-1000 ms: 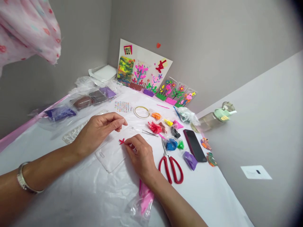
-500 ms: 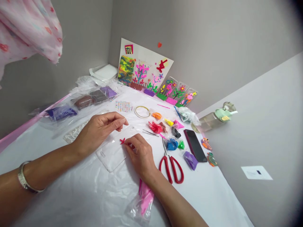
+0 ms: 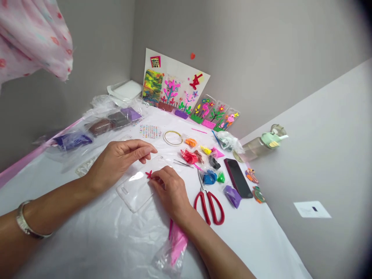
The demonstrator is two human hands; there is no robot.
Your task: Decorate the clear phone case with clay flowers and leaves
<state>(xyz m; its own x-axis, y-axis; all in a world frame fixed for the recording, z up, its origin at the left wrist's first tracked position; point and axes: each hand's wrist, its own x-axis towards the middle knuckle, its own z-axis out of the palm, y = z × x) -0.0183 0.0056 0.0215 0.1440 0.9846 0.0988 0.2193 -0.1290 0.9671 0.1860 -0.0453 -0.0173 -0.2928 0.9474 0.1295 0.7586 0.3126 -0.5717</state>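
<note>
My right hand pinches the edge of a small red clay flower between thumb and fingertips. The flower is over a clear phone case that lies flat on the white-covered table; whether it touches the case I cannot tell. Just above the case, at its upper left, hovers my left hand, its thumb and fingers closed together. Anything between those fingertips is too small to make out. Under my right forearm lies a plastic bag with pink clay.
Red-handled scissors, tweezers and a phone lie to the right, among bagged clay lumps such as a blue one. Decorated cases lean at the back, near a bottle. Bags of clay lie left.
The red flower has turned slightly in my right fingertips, its petals now spread like a cross. My left hand stays nearly in place. The whole view has shifted a little.
</note>
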